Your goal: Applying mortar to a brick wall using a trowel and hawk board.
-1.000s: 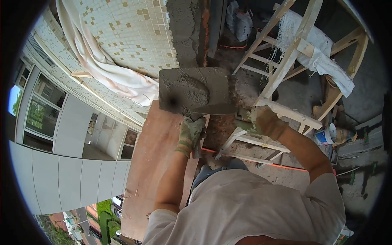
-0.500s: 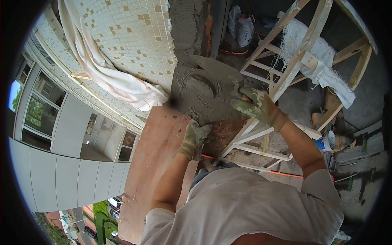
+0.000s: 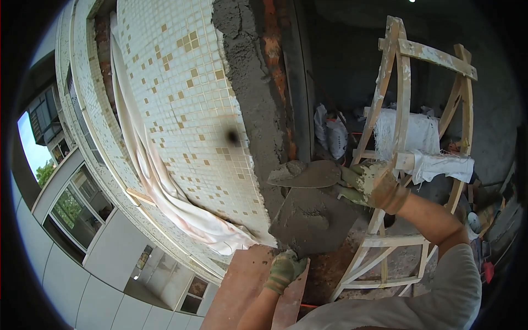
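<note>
My gloved left hand (image 3: 283, 270) is closed under a square mortar board (image 3: 330, 231), gripping it from below; grey mortar (image 3: 308, 220) lies on the board. My gloved right hand (image 3: 377, 190) grips a trowel (image 3: 316, 177), held flat just above the board with a lump of mortar toward its left end. Both are beside a strip of rough grey render (image 3: 245, 66) along the broken edge of a mosaic-tiled wall (image 3: 181, 82).
A reddish board (image 3: 247, 280) lies below. A pale draped cloth (image 3: 165, 192) runs along the wall's left. A wooden trestle (image 3: 465, 110) with white sacking (image 3: 407, 132) stands at right; bags (image 3: 333, 137) sit behind. A neighbouring building's windows (image 3: 77, 209) show at far left.
The view has tilted up toward the wall, showing more tiles and render. The trowel has risen with mortar on it, and my right hand has moved forward relative to my body.
</note>
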`<action>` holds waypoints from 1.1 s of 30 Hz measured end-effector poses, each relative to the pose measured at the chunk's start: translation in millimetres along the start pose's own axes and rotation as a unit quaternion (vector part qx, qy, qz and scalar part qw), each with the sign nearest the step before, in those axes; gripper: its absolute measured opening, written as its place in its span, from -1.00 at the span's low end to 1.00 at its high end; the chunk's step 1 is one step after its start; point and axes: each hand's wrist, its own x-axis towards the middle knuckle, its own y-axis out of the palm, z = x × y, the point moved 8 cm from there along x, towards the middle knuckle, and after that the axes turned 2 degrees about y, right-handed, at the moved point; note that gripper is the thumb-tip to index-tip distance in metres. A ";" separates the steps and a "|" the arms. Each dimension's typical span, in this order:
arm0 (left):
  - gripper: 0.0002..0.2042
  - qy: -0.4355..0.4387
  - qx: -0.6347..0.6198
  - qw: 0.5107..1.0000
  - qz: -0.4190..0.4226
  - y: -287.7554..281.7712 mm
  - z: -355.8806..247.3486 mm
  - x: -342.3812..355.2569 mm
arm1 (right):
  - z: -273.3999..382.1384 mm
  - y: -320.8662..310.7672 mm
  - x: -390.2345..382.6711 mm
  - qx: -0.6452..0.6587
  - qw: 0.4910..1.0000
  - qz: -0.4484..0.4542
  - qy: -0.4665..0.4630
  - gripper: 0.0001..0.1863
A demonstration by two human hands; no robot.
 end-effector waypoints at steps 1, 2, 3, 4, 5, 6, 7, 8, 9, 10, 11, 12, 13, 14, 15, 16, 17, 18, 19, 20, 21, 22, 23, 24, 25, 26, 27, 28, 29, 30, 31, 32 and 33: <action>-0.77 -0.023 -0.169 0.985 0.016 25.4 6.2 -1.2 | -18.6 4.8 8.4 0.074 0.990 -0.103 0.055 -0.55; -0.80 -0.059 -0.327 0.942 0.033 49.3 11.1 -9.7 | -16.8 -9.4 22.2 0.070 0.990 -0.110 0.049 -0.55; -0.80 -0.056 -0.327 0.943 0.029 62.1 9.9 -16.7 | -12.9 -38.6 38.8 0.011 0.990 -0.135 0.047 -0.63; -0.84 -0.142 -0.455 0.878 0.048 83.1 18.3 -27.1 | -10.0 -59.9 57.4 -0.046 0.985 -0.161 0.045 -0.69; -0.87 -0.225 -0.572 0.786 0.065 98.4 24.4 -35.3 | -14.4 -73.6 75.0 0.013 0.974 -0.217 0.056 -0.72; -0.87 -0.223 -0.573 0.785 0.070 89.5 17.7 -34.0 | -15.9 -81.9 88.2 0.009 0.975 -0.214 0.059 -0.72; -0.89 -0.251 -0.606 0.752 0.072 81.2 13.2 -36.5 | -21.2 -90.7 100.2 0.023 0.973 -0.211 0.086 -0.72; -0.90 -0.280 -0.636 0.716 0.070 70.9 11.0 -39.6 | -24.3 -98.3 115.1 0.039 0.971 -0.209 0.110 -0.72; -0.90 -0.281 -0.638 0.714 0.071 61.9 12.5 -38.7 | -22.9 -103.6 131.4 0.039 0.972 -0.206 0.109 -0.72; -0.90 -0.280 -0.629 0.723 0.058 51.1 17.1 -38.0 | -20.8 -113.2 145.9 0.063 0.963 -0.240 0.102 -0.71; -0.90 -0.280 -0.620 0.731 0.042 42.0 23.7 -38.4 | -19.2 -120.9 162.5 0.088 0.954 -0.273 0.092 -0.68; -0.90 -0.281 -0.622 0.730 0.043 37.5 27.6 -38.1 | -24.2 -119.3 180.8 0.088 0.954 -0.271 0.091 -0.68; -0.90 -0.276 -0.629 0.726 0.031 32.0 32.7 -37.3 | -37.2 -108.1 203.4 0.194 0.943 -0.252 0.093 -0.68; -0.91 -0.265 -0.636 0.724 0.027 27.6 32.5 -31.4 | -51.5 -106.8 218.9 0.289 0.923 -0.233 0.099 -0.68; -0.91 -0.267 -0.638 0.722 0.026 21.1 31.6 -30.5 | -63.0 -104.3 239.6 0.376 0.891 -0.165 0.193 -0.64; -0.90 -0.272 -0.640 0.718 0.020 11.5 28.5 -31.3 | -73.2 -100.5 252.9 0.454 0.840 -0.093 0.282 -0.60; -0.90 -0.266 -0.640 0.720 0.025 3.2 22.8 -30.2 | -92.0 -115.1 254.8 0.463 0.835 -0.092 0.282 -0.58; -0.90 -0.274 -0.641 0.717 0.017 -3.3 29.2 -38.0 | -104.4 -113.2 272.2 0.488 0.827 -0.077 0.267 -0.55; -0.89 -0.279 -0.626 0.728 0.013 -8.4 31.3 -39.0 | -116.1 -121.7 280.0 0.508 0.822 -0.063 0.249 -0.56; -0.89 -0.282 -0.612 0.738 0.011 -10.5 29.8 -37.9 | -126.6 -133.7 282.2 0.524 0.818 -0.048 0.233 -0.57; -0.89 -0.282 -0.615 0.736 0.010 -11.9 30.0 -40.0 | -129.9 -146.6 285.8 0.530 0.817 -0.053 0.223 -0.59; -0.89 -0.290 -0.616 0.732 0.005 -12.7 31.2 -42.1 | -133.7 -157.5 288.6 0.495 0.837 -0.066 0.223 -0.50; -0.90 -0.298 -0.616 0.729 -0.001 -14.2 34.2 -43.3 | -134.4 -169.2 294.9 0.477 0.847 -0.074 0.221 -0.51; -0.90 -0.297 -0.617 0.728 -0.002 -13.7 36.5 -43.0 | -130.5 -183.0 297.7 0.459 0.857 -0.083 0.220 -0.52; -0.90 -0.300 -0.617 0.727 -0.006 -11.7 39.6 -43.5 | -126.3 -195.2 301.3 0.458 0.857 -0.083 0.220 -0.52; -0.90 -0.303 -0.616 0.727 -0.009 -10.2 42.0 -45.1 | -120.5 -212.4 302.3 0.409 0.871 -0.097 0.253 -0.52; -0.90 -0.302 -0.616 0.727 -0.007 -9.6 42.3 -45.6 | -119.6 -222.5 301.3 0.359 0.882 -0.110 0.285 -0.50; -0.90 -0.303 -0.617 0.726 -0.003 -8.7 41.9 -46.2 | -140.3 -217.3 301.3 0.357 0.882 -0.112 0.287 -0.50; -0.89 -0.299 -0.617 0.728 0.006 -8.1 41.0 -44.6 | -167.2 -207.2 302.4 0.437 0.868 -0.077 0.222 -0.49; -0.89 -0.293 -0.618 0.730 0.010 -8.5 41.8 -43.5 | -175.8 -203.9 305.8 0.513 0.844 -0.039 0.150 -0.47; -0.89 -0.305 -0.620 0.723 -0.005 -11.3 46.6 -48.6 | -165.6 -168.5 309.6 0.422 0.859 0.106 0.269 -0.48; -0.88 -0.316 -0.622 0.716 -0.014 -11.9 51.5 -51.9 | -138.6 -151.7 305.9 0.432 0.859 0.102 0.254 -0.49; -0.88 -0.322 -0.623 0.713 -0.022 -13.8 57.2 -55.3 | -95.7 -145.6 297.7 0.354 0.899 0.059 0.251 -0.50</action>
